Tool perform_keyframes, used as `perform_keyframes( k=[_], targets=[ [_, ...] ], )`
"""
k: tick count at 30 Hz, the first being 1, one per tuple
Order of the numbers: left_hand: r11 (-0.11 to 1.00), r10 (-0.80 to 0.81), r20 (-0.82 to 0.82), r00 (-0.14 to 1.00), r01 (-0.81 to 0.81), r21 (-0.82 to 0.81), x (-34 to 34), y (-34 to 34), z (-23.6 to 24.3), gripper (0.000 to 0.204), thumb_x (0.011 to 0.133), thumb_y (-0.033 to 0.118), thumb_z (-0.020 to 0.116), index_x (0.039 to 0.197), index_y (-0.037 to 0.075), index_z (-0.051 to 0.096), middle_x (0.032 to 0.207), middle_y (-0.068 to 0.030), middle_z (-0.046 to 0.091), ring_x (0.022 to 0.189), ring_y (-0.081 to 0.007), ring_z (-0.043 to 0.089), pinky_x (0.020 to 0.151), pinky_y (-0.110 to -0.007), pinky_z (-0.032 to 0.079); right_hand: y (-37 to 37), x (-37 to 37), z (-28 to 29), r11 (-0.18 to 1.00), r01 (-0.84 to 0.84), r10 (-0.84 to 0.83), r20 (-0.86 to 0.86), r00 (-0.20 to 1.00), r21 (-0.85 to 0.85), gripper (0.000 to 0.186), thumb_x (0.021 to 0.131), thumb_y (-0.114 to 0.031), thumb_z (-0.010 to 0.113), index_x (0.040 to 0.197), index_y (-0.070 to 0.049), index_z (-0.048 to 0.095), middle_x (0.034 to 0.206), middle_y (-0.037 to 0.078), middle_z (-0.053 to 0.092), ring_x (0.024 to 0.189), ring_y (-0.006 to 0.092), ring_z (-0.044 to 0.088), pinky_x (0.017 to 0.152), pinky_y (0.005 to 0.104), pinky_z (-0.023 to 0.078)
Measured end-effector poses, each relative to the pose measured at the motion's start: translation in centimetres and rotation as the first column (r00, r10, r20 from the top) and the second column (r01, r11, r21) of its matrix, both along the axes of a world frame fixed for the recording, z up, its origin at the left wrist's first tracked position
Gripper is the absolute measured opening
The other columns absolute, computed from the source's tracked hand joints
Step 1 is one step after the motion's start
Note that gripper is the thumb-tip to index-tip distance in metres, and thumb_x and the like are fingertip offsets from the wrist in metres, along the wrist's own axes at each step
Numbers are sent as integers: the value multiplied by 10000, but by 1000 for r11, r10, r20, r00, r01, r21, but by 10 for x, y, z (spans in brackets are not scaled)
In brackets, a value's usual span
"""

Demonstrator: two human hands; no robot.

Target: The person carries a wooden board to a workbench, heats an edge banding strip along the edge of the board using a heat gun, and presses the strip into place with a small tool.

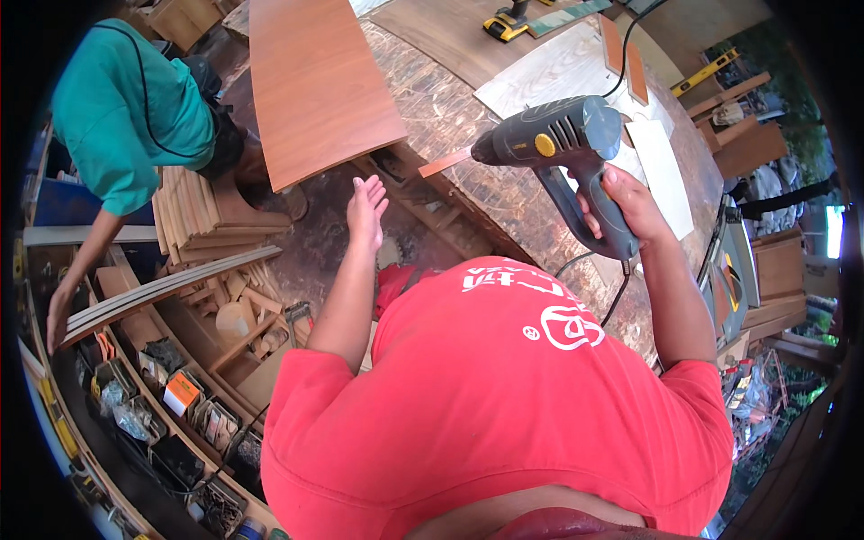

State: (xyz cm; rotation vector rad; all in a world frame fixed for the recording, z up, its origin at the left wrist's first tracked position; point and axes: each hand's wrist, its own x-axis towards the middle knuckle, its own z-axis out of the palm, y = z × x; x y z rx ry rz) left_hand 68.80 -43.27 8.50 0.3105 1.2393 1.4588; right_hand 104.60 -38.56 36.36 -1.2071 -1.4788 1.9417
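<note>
My right hand (616, 202) grips the handle of a black corded heat gun (553, 135) with a yellow dial, its nozzle pointing left over the worn workbench (657, 279). A thin reddish-brown strip (443, 164) lies by the nozzle. My left hand (365, 209) is open, fingers extended, in the air just below the end of a large reddish wood-laminate board (319, 72) that sticks out over the bench's edge. A pale board (517, 81) and a white strip (661, 180) lie on the bench behind and right of the tool.
A co-worker in a teal shirt (126, 126) bends at the left, a hand on long strips (189, 284). Stacked wood (207, 216), bins of hardware (180, 391) and offcuts fill the lower left. A cordless tool (504, 27) and spirit level (706, 70) sit at the back.
</note>
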Motion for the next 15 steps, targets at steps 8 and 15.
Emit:
perform_keyframes(
  k=[8,15],
  targets=[
    [1000,21,-30,999,-22,-20,-3,-1,-4,717,981,577,295,1367,-11,435,1424,-199,419,1329,-306,389,1096,-439,303,-1,0,1,1000,-23,22,-74,997,-18,505,955,-491,487,1171,-35,508,804,81,586,551,129,547,502,245,456],
    [997,59,-34,998,-61,-37,-12,1,-5,728,978,588,285,1375,-5,431,1436,-194,408,1342,-302,376,1112,-437,277,-1,1,4,995,-70,60,-153,986,-65,548,946,-494,501,1212,-14,487,821,92,584,558,138,559,487,237,454]
  ],
)
